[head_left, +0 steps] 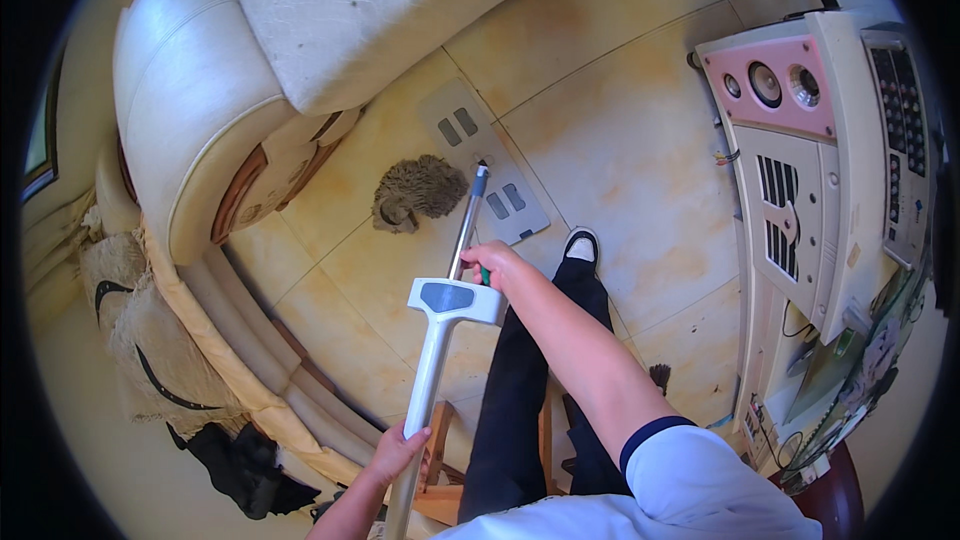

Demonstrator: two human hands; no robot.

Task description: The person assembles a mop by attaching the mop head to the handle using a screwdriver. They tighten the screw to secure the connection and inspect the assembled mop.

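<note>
My left hand (pixel 398 450) is closed around a long white pole (pixel 430 370), which ends in a T-shaped head (pixel 450 300) with a grey panel. Just beyond that head, my right hand (pixel 492 265) grips a slim silver pole (pixel 466 225). A bit of something green shows at my right fingers. The silver pole's grey tip (pixel 480 178) reaches over a flat pale grey board (pixel 478 158) with darker oblong pads; whether it touches the board I cannot tell. Beside the board lies a shaggy brown mop-like bundle (pixel 420 190).
A cream sofa (pixel 200 120) runs along the left and far side. At the right stands a white cabinet (pixel 800 200) with a pink speaker panel (pixel 768 88). My shoe (pixel 581 244) is on the tiled floor (pixel 640 150). Wooden stool legs (pixel 435 460) and a black cloth (pixel 240 470) are nearby.
</note>
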